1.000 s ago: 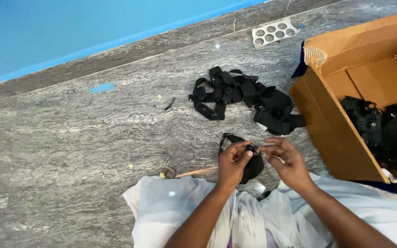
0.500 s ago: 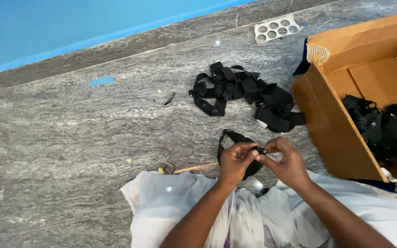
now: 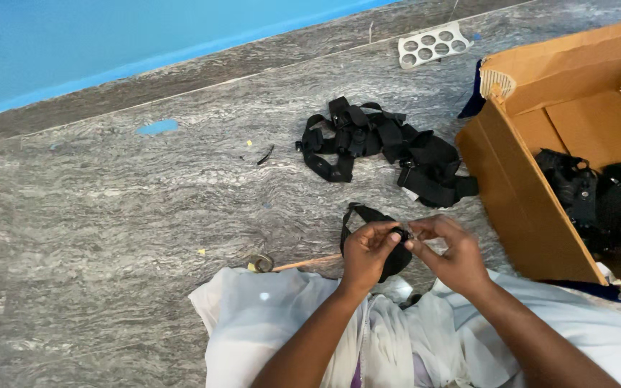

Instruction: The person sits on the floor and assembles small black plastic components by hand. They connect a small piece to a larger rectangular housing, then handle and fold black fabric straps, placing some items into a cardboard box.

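Note:
My left hand and my right hand meet over my lap, both pinching a small part of a black strap piece between the fingertips. The strap loops out beyond my left hand onto the grey floor. A pile of more black straps lies on the floor just past my hands. White cloth covers my knees below.
An open cardboard box stands at the right, with several black strap items inside. A white tray with round holes lies at the far side near the blue wall. A thin wooden stick and small ring lie by my left knee.
My hands stay together on the strap piece, with only small finger shifts. The view has moved slightly.

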